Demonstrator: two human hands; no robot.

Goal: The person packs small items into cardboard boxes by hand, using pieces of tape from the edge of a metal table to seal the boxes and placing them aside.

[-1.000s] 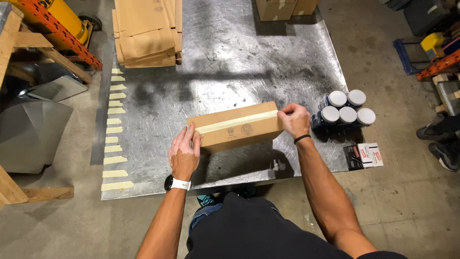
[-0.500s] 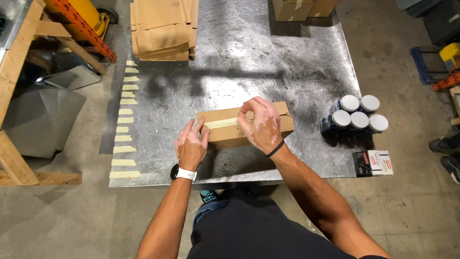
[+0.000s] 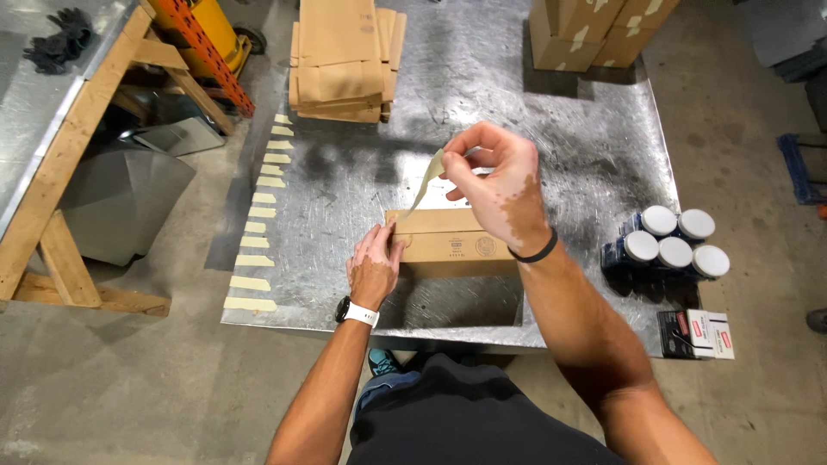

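My left hand (image 3: pixel 374 265) lies flat, fingers together, pressing on the left end of the cardboard box (image 3: pixel 448 244). The box sits on the metal tabletop (image 3: pixel 568 164) near the front edge, roughly mid-width. My right hand (image 3: pixel 498 182) is raised above the box, thumb and fingertips pinched shut on one end of a tape strip (image 3: pixel 425 185). The strip slants down to the left, and its lower end meets the box top near my left fingers. Black band on my right wrist, white watch strap on my left.

Row of short tape strips (image 3: pixel 258 215) is stuck along the tabletop's left edge, running front to back. Stack of flattened cartons (image 3: pixel 342 60) at the back-left of the tabletop. Sealed boxes (image 3: pixel 594 34) at the back-right corner. Pack of white-lidded jars (image 3: pixel 670 245) at the right edge, well apart from the box. Small white carton (image 3: pixel 698 334) just off the front-right corner. Wooden bench frame (image 3: pixel 52 189) far left, black gloves (image 3: pixel 59 39) on its top.
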